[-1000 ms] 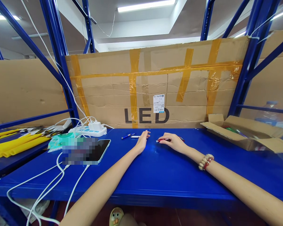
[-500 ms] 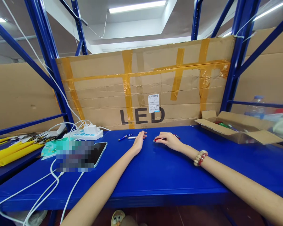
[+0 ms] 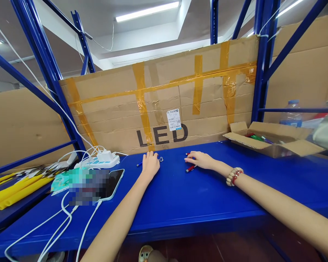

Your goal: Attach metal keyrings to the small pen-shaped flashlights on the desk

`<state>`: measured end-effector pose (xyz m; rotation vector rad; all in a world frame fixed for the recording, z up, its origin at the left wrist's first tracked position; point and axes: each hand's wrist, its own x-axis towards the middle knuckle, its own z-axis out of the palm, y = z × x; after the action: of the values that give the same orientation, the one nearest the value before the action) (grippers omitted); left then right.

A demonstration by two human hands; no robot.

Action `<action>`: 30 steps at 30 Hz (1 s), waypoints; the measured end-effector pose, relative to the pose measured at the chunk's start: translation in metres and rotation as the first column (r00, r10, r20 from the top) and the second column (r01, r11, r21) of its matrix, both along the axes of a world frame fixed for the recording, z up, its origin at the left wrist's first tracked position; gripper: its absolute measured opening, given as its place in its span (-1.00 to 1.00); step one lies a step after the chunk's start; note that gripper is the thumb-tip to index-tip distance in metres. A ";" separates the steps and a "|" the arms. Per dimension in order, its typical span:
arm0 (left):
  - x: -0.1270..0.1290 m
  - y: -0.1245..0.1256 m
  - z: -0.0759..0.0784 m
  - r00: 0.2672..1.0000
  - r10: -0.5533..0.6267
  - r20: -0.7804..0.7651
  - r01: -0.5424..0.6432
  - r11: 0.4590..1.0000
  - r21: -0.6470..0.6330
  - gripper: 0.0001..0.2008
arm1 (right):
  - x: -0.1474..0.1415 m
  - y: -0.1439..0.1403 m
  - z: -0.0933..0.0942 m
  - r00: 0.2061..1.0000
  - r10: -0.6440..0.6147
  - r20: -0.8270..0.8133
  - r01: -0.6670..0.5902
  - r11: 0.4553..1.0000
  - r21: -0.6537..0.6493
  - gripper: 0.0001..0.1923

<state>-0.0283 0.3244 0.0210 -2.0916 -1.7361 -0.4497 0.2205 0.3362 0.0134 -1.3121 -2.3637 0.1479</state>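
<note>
My left hand (image 3: 151,166) lies palm down on the blue shelf top, its fingers slightly apart over one or more pens. A blue pen's end (image 3: 139,164) sticks out on its left, and a small metal loop (image 3: 161,159) shows on its right. My right hand (image 3: 201,160), with a beaded bracelet at the wrist, is closed in a pinch. By its fingertips a red pen's end (image 3: 187,154) shows; the rest is hidden by the fingers. Another red pen (image 3: 191,168) lies on the shelf just below that hand, partly covered.
On the left are a phone (image 3: 116,182), white cables, a power strip (image 3: 109,160) and yellow rolled items (image 3: 19,191). An open cardboard box (image 3: 276,149) with pens stands at right. A large cardboard sheet (image 3: 117,116) closes off the back.
My left hand has shifted left and turned palm down over the pens. My right hand has let one red pen down onto the shelf. The camera view has tilted and turned slightly right.
</note>
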 end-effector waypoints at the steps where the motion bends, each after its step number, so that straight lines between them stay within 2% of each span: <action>1: -0.003 0.001 -0.001 0.998 0.049 -0.033 -0.049 0.999 -0.019 -0.70 | 0.004 0.002 0.002 0.999 0.037 0.001 -0.037 0.999 -0.024 -0.61; 4: -0.012 0.004 -0.004 0.987 0.123 -0.099 -0.129 0.990 -0.058 -0.69 | 0.013 0.005 0.007 0.983 0.182 -0.031 -0.185 0.976 -0.119 -0.61; 8: -0.016 0.005 -0.006 0.984 0.130 -0.123 -0.139 0.988 -0.069 -0.72 | 0.024 0.007 0.012 0.975 0.206 -0.085 -0.221 0.945 -0.241 -0.58; 10: -0.014 0.006 -0.006 0.988 0.097 -0.121 -0.105 0.992 -0.065 -0.75 | 0.029 0.007 0.012 0.974 0.202 -0.105 -0.224 0.928 -0.298 -0.53; 13: -0.008 0.006 -0.008 0.997 -0.033 -0.069 0.029 0.997 -0.066 -0.75 | 0.033 0.009 0.012 0.978 0.182 -0.103 -0.206 0.926 -0.316 -0.49; 15: -0.001 0.006 -0.010 0.990 -0.141 0.000 0.140 0.987 -0.083 -0.72 | 0.033 0.011 0.011 0.993 0.108 -0.043 -0.115 0.962 -0.249 -0.57; 17: 0.006 0.004 -0.012 0.970 -0.234 0.069 0.240 0.965 -0.109 -0.72 | 0.031 0.012 0.011 0.999 -0.020 0.048 0.026 0.993 -0.114 -0.68; 20: 0.016 -0.001 -0.012 0.937 -0.326 0.129 0.342 0.929 -0.138 -0.66 | 0.029 0.012 0.011 0.967 -0.209 0.145 0.206 0.978 0.035 -0.80; 23: 0.019 -0.003 -0.011 0.918 -0.370 0.142 0.390 0.907 -0.158 -0.60 | 0.029 0.010 0.011 0.919 -0.336 0.204 0.332 0.942 0.058 -0.82; 27: 0.018 -0.003 -0.010 0.901 -0.413 0.136 0.432 0.884 -0.181 -0.65 | 0.031 0.011 0.009 0.876 -0.415 0.246 0.391 0.909 0.141 -0.84; 30: 0.017 -0.003 -0.011 0.880 -0.450 0.151 0.472 0.865 -0.169 -0.74 | 0.025 0.011 0.007 0.925 -0.352 0.144 0.301 0.909 0.287 -0.80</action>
<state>-0.0112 0.3219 0.0102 -2.6894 -1.3636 -0.5451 0.2452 0.3473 0.0203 -1.6238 -2.1749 -0.3964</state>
